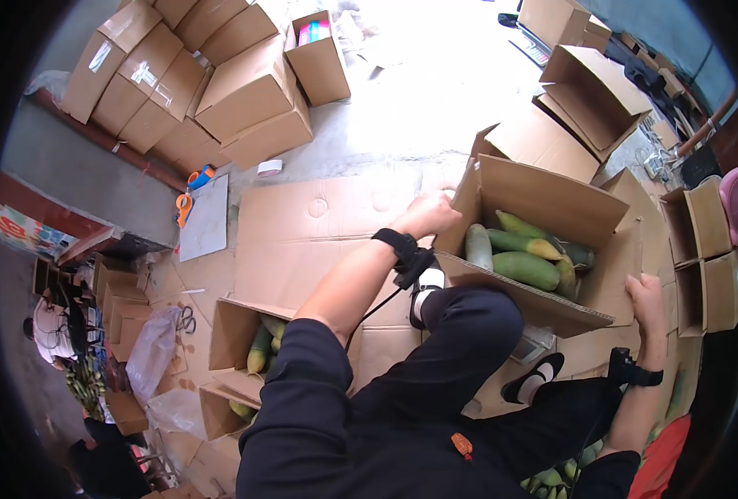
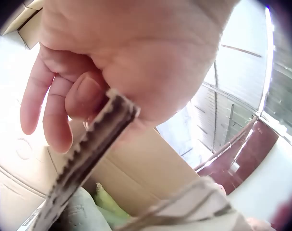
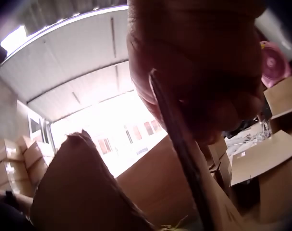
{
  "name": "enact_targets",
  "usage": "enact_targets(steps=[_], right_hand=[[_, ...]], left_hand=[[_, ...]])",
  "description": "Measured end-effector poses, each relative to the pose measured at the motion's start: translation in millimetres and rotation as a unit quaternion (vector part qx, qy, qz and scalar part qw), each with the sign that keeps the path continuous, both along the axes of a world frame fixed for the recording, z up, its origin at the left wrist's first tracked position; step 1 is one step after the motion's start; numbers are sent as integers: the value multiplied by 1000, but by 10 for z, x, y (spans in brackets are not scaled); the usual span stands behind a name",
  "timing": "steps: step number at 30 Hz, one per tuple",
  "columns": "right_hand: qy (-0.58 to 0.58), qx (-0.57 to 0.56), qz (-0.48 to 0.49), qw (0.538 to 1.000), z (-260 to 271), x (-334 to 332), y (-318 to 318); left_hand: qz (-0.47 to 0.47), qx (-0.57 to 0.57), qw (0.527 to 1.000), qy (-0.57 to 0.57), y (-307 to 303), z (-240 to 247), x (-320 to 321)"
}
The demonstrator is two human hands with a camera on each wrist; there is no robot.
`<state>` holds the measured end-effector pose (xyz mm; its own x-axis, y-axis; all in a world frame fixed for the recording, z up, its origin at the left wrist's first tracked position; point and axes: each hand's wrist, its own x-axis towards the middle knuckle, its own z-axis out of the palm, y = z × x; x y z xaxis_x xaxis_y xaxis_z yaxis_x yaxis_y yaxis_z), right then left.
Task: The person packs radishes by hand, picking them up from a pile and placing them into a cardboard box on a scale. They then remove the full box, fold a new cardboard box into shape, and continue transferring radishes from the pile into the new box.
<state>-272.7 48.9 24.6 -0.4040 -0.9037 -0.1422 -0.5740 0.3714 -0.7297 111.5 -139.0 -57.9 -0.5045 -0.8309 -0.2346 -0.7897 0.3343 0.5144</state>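
Observation:
An uncapped cardboard box (image 1: 544, 187) in front of the person holds several long, smooth green vegetables (image 1: 525, 269), some with yellowish ends. At its left wall, the left hand (image 1: 430, 214) grips the upper edge. In the left wrist view, the thumb of the left hand (image 2: 88, 91) is bent against the corrugated edge (image 2: 90, 154), with fingers on the far side. The right hand (image 1: 647, 301) holds the box's right wall near the top. Close up in the right wrist view, the cardboard edge (image 3: 177, 139) runs into the grasp of the right hand (image 3: 198, 77), which is dark in shadow.
Smaller boxes (image 1: 229, 333) with similar produce stand at the left of the person's leg. Stacked cartons (image 1: 244, 91) fill the back left; open boxes (image 1: 595, 100) lie at the back right. Orange-handled tape dispenser (image 1: 184, 208) and scissors (image 1: 187, 320) lie left. Flattened cardboard (image 1: 302, 249) covers the floor.

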Motion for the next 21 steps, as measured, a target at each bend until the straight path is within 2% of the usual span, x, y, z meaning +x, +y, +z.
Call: enact_targets(steps=[2,3,5,6,7,9,11,12,13,15,16,17,19,21], right_hand=[[-21,-15,8,1000,147,274,-193],[-17,-16,10,1000,176,334,-284],[15,-23,77,997,167,445,-512],[17,-25,77,997,158,543,-619],[36,-63,117,990,146,682,-716],[69,-101,160,980,205,1051,-871],[92,-45,167,981,208,1431,-1039],[112,-69,180,975,158,1652,-1104],[113,-37,194,974,275,1956,-1128],[174,-110,203,957,-162,2263,-1283],[150,-118,197,962,-389,2444,-1336],[165,-42,195,966,-359,2705,-1306],[155,18,252,955,-638,3106,-1301],[89,74,246,962,-770,3484,-1190]], left_hand=[[91,57,994,29,-74,3,237],[93,57,993,33,-65,116,390],[23,42,997,56,-73,344,750],[85,54,992,77,-101,334,923],[145,67,982,99,-119,321,1096],[178,30,979,98,-75,439,1498],[216,-24,974,70,-27,469,1904],[226,-34,972,61,30,536,2092],[230,-44,971,52,84,595,2280],[252,-75,964,38,143,508,2689],[238,-99,966,28,145,406,2946],[255,-109,961,-13,148,234,3252],[261,-124,949,-127,291,133,3644],[283,-104,939,-165,466,-7,3944]])
